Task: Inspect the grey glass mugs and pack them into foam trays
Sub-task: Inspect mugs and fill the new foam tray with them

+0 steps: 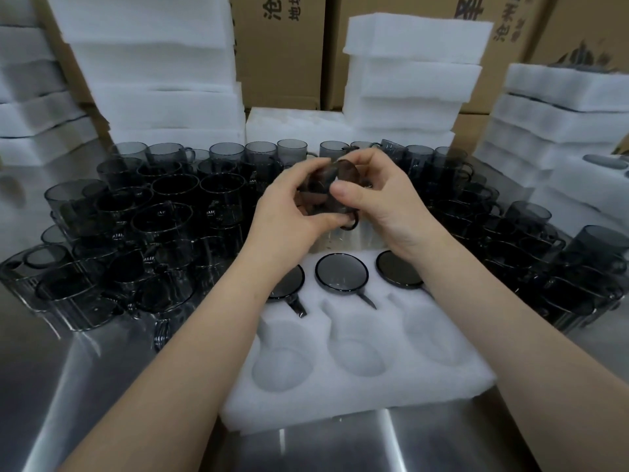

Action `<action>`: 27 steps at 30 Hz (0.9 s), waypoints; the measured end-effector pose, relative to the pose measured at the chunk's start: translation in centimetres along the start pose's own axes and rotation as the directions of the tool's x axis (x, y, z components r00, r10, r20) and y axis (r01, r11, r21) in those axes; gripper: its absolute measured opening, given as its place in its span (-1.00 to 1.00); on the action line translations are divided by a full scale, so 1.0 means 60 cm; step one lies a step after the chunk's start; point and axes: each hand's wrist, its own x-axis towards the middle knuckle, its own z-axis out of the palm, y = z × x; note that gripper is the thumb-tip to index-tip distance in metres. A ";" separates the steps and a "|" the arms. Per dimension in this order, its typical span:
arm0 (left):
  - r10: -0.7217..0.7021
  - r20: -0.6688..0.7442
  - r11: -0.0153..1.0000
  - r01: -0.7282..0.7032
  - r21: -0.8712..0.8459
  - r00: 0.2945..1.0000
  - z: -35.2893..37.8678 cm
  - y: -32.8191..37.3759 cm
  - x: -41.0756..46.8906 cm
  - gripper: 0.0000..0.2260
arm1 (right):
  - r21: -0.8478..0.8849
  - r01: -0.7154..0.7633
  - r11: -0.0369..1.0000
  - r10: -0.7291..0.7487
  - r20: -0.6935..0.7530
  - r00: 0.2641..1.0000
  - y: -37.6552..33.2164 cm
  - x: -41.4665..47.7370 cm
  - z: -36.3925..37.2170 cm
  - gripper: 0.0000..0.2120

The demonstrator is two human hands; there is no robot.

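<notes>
**Mug under inspection above the tray**

Head view. I hold one grey glass mug (326,185) tilted between both hands, above the far edge of the foam tray (357,396). My left hand (289,209) curls round its wall. My right hand (384,202) pinches the opposite side, thumb forward. I judge it best turned slowly, fingertips gripping firmly. Three packed mugs (341,270) fill the far row, and the near pockets (360,356) are empty.

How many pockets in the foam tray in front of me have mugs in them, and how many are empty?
Pockets with mugs: 3
Empty pockets: 3
Total: 6
</notes>
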 end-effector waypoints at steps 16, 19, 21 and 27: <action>0.050 -0.067 0.998 -0.052 -0.033 0.997 -0.005 -0.006 0.003 -0.57 | 0.308 -0.192 0.932 0.158 0.132 0.979 -0.012 0.005 -0.008 -0.48; 0.041 -0.064 0.999 -0.041 0.003 0.997 -0.003 -0.006 0.002 -0.53 | 0.302 -0.195 0.933 0.154 0.154 0.976 -0.005 0.005 -0.007 -0.50; 0.034 -0.043 0.998 -0.032 0.048 0.998 -0.001 -0.006 0.003 -0.49 | 0.265 -0.181 0.947 0.161 0.093 0.982 -0.005 0.004 -0.003 -0.62; 0.033 -0.009 0.986 -0.031 0.165 0.999 0.002 -0.010 0.003 -0.53 | -0.039 -0.054 0.998 0.049 -0.130 0.990 0.001 0.005 0.006 -0.84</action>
